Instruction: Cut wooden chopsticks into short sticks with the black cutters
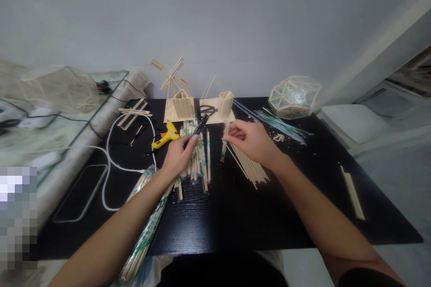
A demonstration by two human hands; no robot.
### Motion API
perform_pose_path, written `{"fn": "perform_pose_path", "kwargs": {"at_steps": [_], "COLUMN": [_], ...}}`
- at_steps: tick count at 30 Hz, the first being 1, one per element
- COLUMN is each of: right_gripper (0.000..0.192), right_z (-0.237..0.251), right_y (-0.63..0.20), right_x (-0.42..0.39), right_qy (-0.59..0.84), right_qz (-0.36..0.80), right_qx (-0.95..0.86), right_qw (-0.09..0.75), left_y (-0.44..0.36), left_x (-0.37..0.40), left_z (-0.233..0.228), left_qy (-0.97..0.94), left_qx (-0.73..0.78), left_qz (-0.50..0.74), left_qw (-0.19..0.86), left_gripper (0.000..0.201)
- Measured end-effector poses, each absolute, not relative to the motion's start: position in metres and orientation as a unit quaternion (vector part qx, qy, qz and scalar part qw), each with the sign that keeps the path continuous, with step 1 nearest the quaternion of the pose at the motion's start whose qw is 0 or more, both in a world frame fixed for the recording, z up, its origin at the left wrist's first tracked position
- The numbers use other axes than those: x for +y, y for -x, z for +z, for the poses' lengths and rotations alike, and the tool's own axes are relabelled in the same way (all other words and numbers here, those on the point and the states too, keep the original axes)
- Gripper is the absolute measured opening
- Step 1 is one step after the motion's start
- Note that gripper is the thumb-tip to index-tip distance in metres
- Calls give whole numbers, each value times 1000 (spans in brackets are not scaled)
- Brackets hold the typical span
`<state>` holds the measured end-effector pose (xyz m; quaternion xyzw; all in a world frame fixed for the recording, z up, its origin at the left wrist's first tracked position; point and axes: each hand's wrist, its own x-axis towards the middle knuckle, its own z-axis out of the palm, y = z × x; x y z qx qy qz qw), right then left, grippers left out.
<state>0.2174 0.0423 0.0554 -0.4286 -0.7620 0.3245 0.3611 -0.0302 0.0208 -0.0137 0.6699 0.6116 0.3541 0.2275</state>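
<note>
My left hand [180,154] is closed around a slim black tool [201,126] that points away from me; its exact kind is unclear. Beneath and beside that hand lie several wrapped chopsticks [193,161] with green print. My right hand [251,139] pinches a clear, green-printed chopstick wrapper [223,150], held nearly upright; how much chopstick is inside I cannot tell. Under the right hand a fan of bare chopsticks [251,168] rests on the black table [208,228]. A yellow glue gun [166,134] lies just left of my left hand.
At the back stand a stick-built windmill model [183,105] and a round stick holder [226,102]. Black loops [208,110] lie between them. A faceted stick frame [294,97] and empty wrappers [283,128] are right. A white cable [107,166] and chopstick packs [144,233] lie left.
</note>
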Motion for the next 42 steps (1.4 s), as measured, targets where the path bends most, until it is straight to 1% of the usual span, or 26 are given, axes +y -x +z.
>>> {"fn": "perform_pose_path", "kwargs": {"at_steps": [8,14,17,22,26,30,35,39,42], "right_gripper": [5,3,1,17,27,29,28,29,28], "right_z": [58,43,34,26,28,31,33,38,42], "right_y": [-216,-207,-199,-191,-191,-194,-200,-217,-243], "right_x": [39,37,36,34,34,34,39,55,74], "right_qy": [417,397,389,366,367,378,387,409,438], "right_qz": [319,350,334,346,349,366,365,368,351], "right_qx": [-774,-790,-802,-809,-818,-816,-824,-822,-815], "right_qw": [354,308,305,301,272,239,195,145,147], "left_y": [30,31,32,32,29,26,25,28,32], "left_x": [21,20,21,21,19,17,17,19,24], "left_z": [-15,-15,-15,-16,-12,-10,-10,-11,-13], "left_qy": [-673,-671,-656,-603,-583,-551,-549,-523,-491], "left_qx": [606,605,599,548,538,542,542,564,576], "left_qz": [354,355,376,464,506,539,541,557,578], "left_qw": [235,241,263,347,338,335,335,314,305], "left_gripper": [53,54,54,56,48,37,31,32,37]}}
